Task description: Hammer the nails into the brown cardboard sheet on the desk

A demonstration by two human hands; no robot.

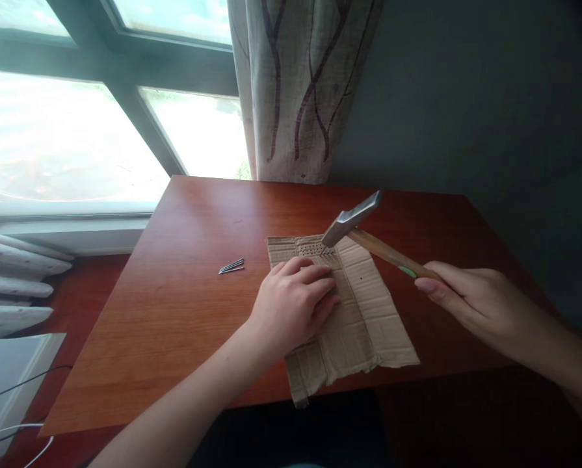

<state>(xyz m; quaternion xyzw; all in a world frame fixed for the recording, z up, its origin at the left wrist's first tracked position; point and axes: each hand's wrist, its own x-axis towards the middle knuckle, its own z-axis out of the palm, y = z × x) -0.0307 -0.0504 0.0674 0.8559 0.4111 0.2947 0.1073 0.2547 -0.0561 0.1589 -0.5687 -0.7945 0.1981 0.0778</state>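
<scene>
My right hand [480, 299] grips the wooden handle of a hammer [352, 218], with a green patch on the handle near the fingers. The hammer's metal head is tilted, its lower end over or against a patch of small holes in a torn piece of cardboard [354, 312]. Short, shiny metal bits, perhaps nail heads, show beside that end. My left hand [295, 299] lies on the cardboard just below the holes, fingers slightly bent and a little apart; what is under the palm is hidden. Left of it, several loose nails [231, 265] lie in a small bunch.
Everything rests on a reddish-brown wooden table [173, 312], and the cardboard reaches over its front edge. Behind stand a window [100, 58] and a patterned curtain [300, 84]. Cables [22, 427] run near the table's lower left corner.
</scene>
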